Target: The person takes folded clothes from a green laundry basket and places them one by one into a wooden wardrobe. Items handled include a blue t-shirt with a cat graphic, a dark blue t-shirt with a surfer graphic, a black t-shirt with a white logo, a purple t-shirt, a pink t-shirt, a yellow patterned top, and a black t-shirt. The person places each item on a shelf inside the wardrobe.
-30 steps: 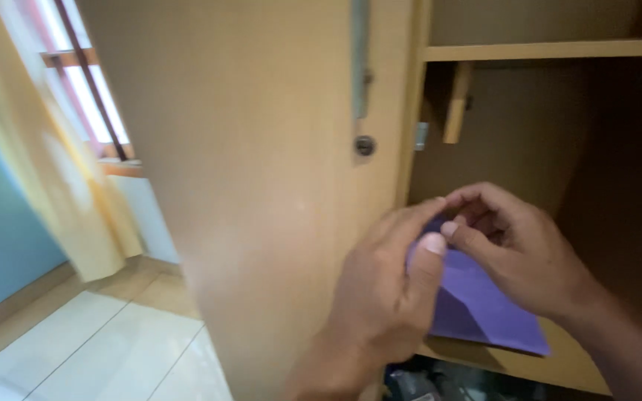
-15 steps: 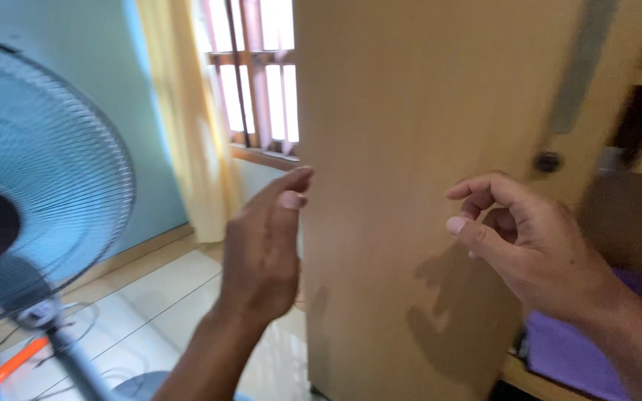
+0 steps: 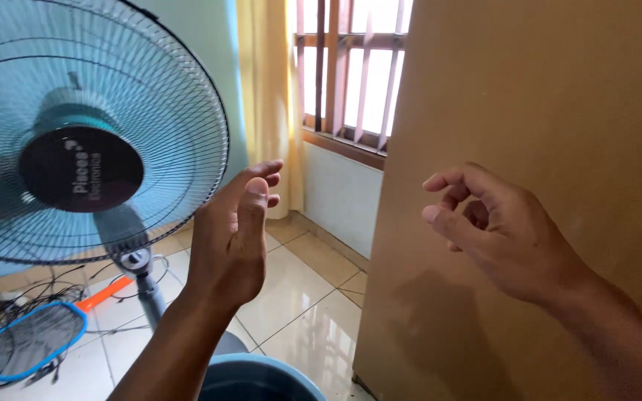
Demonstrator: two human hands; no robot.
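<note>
Both hands are up in the air and empty. The left hand (image 3: pixel 233 232) is loosely open, fingers half curled, right beside the round blue pedestal fan with the wire grille (image 3: pixel 83 130). The right hand (image 3: pixel 501 234) is relaxed too, thumb and fingers apart, hovering in front of the plain light-brown wooden cupboard door (image 3: pixel 544 111) without touching it. A blue mesh racket (image 3: pixel 30 340) lies on the tiled floor (image 3: pixel 299 297).

Round dark label (image 3: pixel 81 169) with pale lettering at fan hub, left; no packages, signs, screens.
</note>
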